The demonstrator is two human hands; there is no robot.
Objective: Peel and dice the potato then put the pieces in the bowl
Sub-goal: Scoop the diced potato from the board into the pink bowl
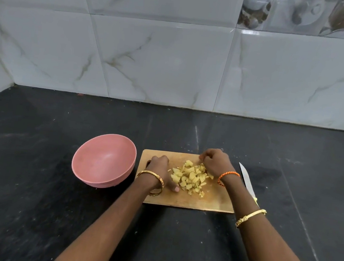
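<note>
Potato pieces (190, 178) lie in a loose yellow heap on the wooden cutting board (184, 200), between the two hands. No skin shows on them and no whole potato is in view, so the peeling and dicing look finished. What remains, by my reading, is the transfer: the pink bowl (90, 164) stands on the dark surface (29, 210) just outside the left hand, touching or nearly touching the board's edge, and nothing can be seen inside it.

The left hand (161, 172) rests on the board at the heap's near-left side, fingers relaxed and pointing down, thumb tip against the wood; it grips nothing. The right hand (214, 162) sits at the heap's far-right side with its fingers curled inward, seemingly cupping pieces; whether it actually pinches any I cannot tell.

The knife (246, 183) lies on the surface just beyond the right wrist, blade pointing away, set down and untouched. Both hands appear placed to gather the heap towards the bowl.
</note>
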